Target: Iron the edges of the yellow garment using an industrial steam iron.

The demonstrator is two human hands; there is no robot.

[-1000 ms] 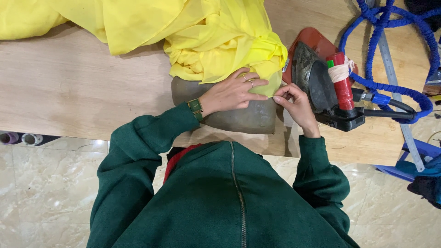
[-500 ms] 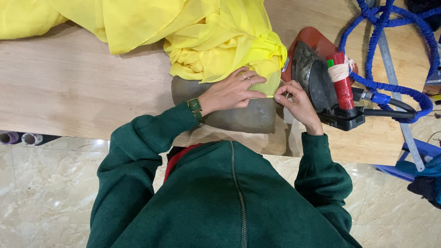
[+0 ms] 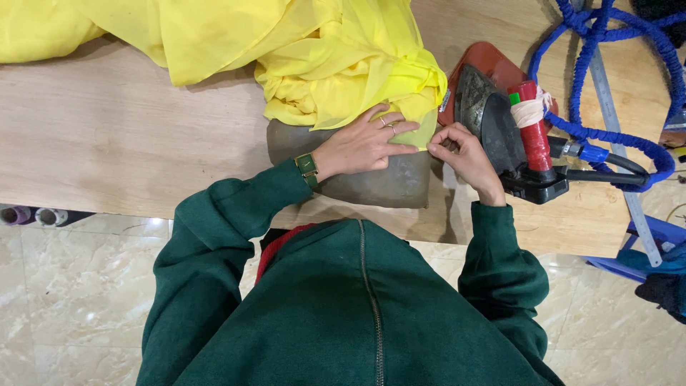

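A heap of yellow fabric [image 3: 314, 50] lies across the wooden table [image 3: 107, 143], its near edge draped over a grey-brown pressing pad [image 3: 379, 182]. My left hand [image 3: 364, 141], with rings and a green wristwatch, lies flat on the fabric's edge and presses it onto the pad. My right hand [image 3: 461, 154] pinches the same yellow edge at its right corner, just beside the iron. The iron [image 3: 500, 129] is dark with a red handle and rests tilted on a red-brown stand [image 3: 486, 61].
A blue braided hose [image 3: 614, 86] and a black cable run from the iron across the table's right side, over a metal ruler [image 3: 607, 107]. Thread spools [image 3: 32, 214] sit under the table edge at left. A blue stool [image 3: 654, 239] stands at right on the marble floor.
My right hand has shifted slightly along the fabric edge; the left hand stays pressed in place. Little else differs.
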